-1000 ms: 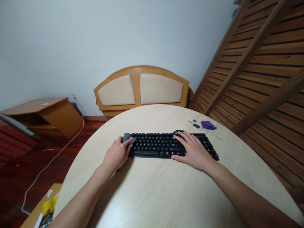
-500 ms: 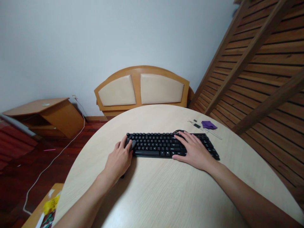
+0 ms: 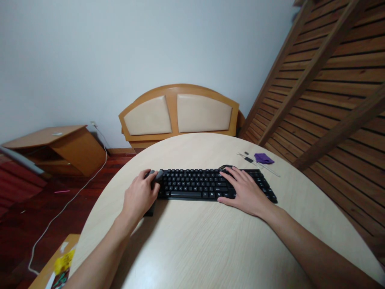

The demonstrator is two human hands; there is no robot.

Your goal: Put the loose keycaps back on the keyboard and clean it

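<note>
A black keyboard (image 3: pixel 192 184) lies across the round table. My left hand (image 3: pixel 140 193) is closed around a dark grey object (image 3: pixel 159 175) at the keyboard's left end. Its rounded grey end shows past my fingers and a black end sticks out below the palm; the middle is hidden, so its kind cannot be made out. My right hand (image 3: pixel 244 188) rests flat with fingers spread over the keyboard's right part, thumb by the near edge. Behind that hand is a coiled black cable (image 3: pixel 226 166).
On the pale round table (image 3: pixel 192 241), a purple cloth (image 3: pixel 264 158), a small black piece (image 3: pixel 248 159) and thin white sticks or cords (image 3: pixel 270 171) lie at the back right. Beyond stand a padded headboard (image 3: pixel 204 113), a wooden cabinet (image 3: pixel 81 152) and a slatted wooden screen (image 3: pixel 325 88).
My left hand has moved left and slightly up with the grey object, from over the left keys to the keyboard's left end. My right hand stays in place.
</note>
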